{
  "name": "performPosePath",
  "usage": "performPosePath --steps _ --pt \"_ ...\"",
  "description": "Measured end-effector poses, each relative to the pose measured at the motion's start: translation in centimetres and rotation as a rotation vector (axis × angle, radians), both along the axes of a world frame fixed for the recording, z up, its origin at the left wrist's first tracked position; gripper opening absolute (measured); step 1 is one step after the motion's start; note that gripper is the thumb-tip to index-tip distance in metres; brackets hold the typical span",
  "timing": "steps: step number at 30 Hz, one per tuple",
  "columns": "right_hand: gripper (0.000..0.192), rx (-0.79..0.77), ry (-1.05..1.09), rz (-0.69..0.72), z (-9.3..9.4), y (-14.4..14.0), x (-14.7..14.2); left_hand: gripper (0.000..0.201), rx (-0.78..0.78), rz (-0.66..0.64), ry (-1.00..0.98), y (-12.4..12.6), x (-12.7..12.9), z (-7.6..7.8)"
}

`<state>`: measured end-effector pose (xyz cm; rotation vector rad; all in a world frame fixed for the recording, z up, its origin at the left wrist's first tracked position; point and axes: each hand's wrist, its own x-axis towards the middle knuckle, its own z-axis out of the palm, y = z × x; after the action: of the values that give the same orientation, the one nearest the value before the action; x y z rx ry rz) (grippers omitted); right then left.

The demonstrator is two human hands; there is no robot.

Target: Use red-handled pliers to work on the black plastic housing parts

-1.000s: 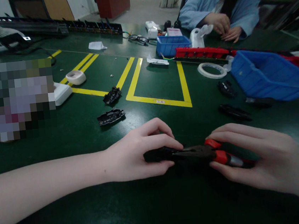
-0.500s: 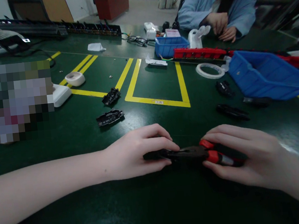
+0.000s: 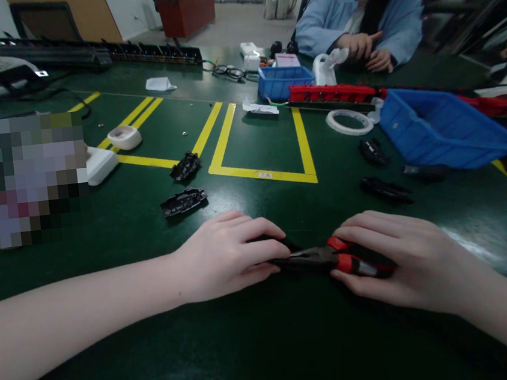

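My right hand [image 3: 397, 259] is closed around the red-and-black handles of a pair of pliers [image 3: 317, 257], whose dark jaws point left. Close to the jaw tips, my left hand [image 3: 237, 255] pinches a dark part that its fingers mostly cover; its kind cannot be made out. The jaws reach up to the left fingertips, and whether they grip the part is hidden. Beyond the left hand, two black plastic housing pieces, a nearer one [image 3: 185, 202] and a farther one [image 3: 186, 167], lie hollow side up on the green table [image 3: 184, 354].
Several black parts [image 3: 386, 190] lie at right by a blue bin [image 3: 450, 127]. A white tape roll [image 3: 349, 122], a smaller blue bin [image 3: 285, 81] and a red strip [image 3: 334, 93] are farther back. Across the table sits a person in a blue sleeve [image 3: 315, 26].
The dark part and plier jaws have shifted slightly left, with less of the part showing between my left fingers. The whole view has moved slightly. The person opposite has moved their hands.
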<state>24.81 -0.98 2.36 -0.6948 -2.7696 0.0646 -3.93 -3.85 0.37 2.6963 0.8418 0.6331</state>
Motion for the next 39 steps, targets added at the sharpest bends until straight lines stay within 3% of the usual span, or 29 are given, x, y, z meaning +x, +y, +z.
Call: performPosePath --steps 5,20,29,39 --pt "0.022 0.028 -0.018 -0.004 0.1 -0.2 0.0 0.017 0.053 -0.015 0.006 0.2 -0.1 -0.2" --pt "0.022 0.046 -0.016 -0.028 -0.2 -0.2 -0.2 0.015 0.018 -0.056 -0.036 0.4 0.1 0.0" --pt "0.032 0.219 0.07 0.04 -1.1 1.5 1.2 0.012 -0.027 0.0 0.009 0.5 0.4 0.2" --pt "0.039 0.264 0.112 -0.027 -1.5 1.9 1.6 0.008 -0.101 0.082 0.008 0.2 0.9 0.5"
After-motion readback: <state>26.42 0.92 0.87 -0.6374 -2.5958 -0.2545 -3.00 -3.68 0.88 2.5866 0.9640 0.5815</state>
